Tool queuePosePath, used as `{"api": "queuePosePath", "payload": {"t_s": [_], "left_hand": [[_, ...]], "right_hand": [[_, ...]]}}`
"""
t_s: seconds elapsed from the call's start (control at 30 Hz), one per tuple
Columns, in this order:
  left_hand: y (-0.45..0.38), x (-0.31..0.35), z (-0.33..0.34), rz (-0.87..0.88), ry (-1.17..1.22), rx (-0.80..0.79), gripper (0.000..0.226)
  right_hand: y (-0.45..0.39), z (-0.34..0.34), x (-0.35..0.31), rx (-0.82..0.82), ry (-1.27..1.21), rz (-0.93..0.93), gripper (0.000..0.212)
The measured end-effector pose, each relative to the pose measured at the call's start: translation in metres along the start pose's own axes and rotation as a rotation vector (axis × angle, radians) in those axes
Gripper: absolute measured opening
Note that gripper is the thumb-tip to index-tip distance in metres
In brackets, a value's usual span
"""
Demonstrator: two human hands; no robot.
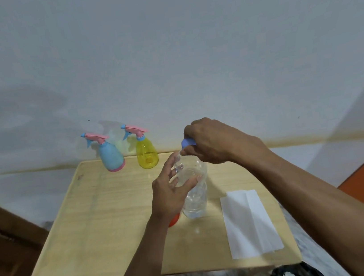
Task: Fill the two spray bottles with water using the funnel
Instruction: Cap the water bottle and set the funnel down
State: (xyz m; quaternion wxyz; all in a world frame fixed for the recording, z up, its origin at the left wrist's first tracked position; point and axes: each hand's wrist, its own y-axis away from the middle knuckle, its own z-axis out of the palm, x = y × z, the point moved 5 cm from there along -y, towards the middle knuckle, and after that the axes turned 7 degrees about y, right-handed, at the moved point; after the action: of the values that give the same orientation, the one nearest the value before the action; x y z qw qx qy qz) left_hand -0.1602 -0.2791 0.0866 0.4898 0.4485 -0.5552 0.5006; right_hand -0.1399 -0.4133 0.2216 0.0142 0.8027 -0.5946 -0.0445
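A blue spray bottle (111, 156) and a yellow spray bottle (146, 154), both with pink trigger heads on, stand at the table's far edge by the wall. A clear plastic water bottle (195, 196) stands upright mid-table. My left hand (172, 189) curls around its upper part, fingers loosely on it. My right hand (212, 141) is above the bottle's mouth, fingers closed on the blue cap (186, 142). An orange object (173, 220), possibly the funnel, peeks out from behind my left wrist, mostly hidden.
The small wooden table (108, 218) sits against a pale wall. A folded white paper towel (249, 222) lies on the right side of the table. A dark bag (294, 275) is on the marbled floor below the front right corner.
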Motion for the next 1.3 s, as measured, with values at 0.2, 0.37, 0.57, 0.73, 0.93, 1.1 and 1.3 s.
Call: {"api": "queuePosePath", "payload": {"t_s": [0.2,0.37,0.57,0.73,0.93,1.1,1.3], "left_hand": [[0.0,0.0,-0.001,-0.002,-0.02,-0.014,0.081],[0.0,0.0,0.001,0.006,-0.038,-0.02,0.082],[-0.001,0.0,0.001,0.011,-0.022,0.003,0.077],[-0.001,-0.002,0.0,-0.001,-0.014,0.007,0.079],[-0.002,-0.005,-0.001,0.0,-0.004,0.011,0.079],[-0.004,-0.004,0.0,-0.004,0.015,0.008,0.078],[-0.006,-0.006,-0.006,0.0,-0.086,-0.106,0.09]], "right_hand": [[-0.003,-0.009,-0.001,-0.108,-0.026,-0.119,0.031],[-0.006,-0.008,0.0,-0.1,0.115,-0.224,0.021],[-0.009,-0.003,-0.001,0.011,0.23,-0.112,0.041],[-0.004,0.002,0.01,0.024,-0.062,-0.185,0.042],[-0.004,0.022,0.014,0.178,-0.141,-0.194,0.04],[0.0,0.036,0.017,0.364,-0.273,-0.112,0.043],[0.022,0.069,0.014,0.496,-0.571,0.021,0.051]]}}
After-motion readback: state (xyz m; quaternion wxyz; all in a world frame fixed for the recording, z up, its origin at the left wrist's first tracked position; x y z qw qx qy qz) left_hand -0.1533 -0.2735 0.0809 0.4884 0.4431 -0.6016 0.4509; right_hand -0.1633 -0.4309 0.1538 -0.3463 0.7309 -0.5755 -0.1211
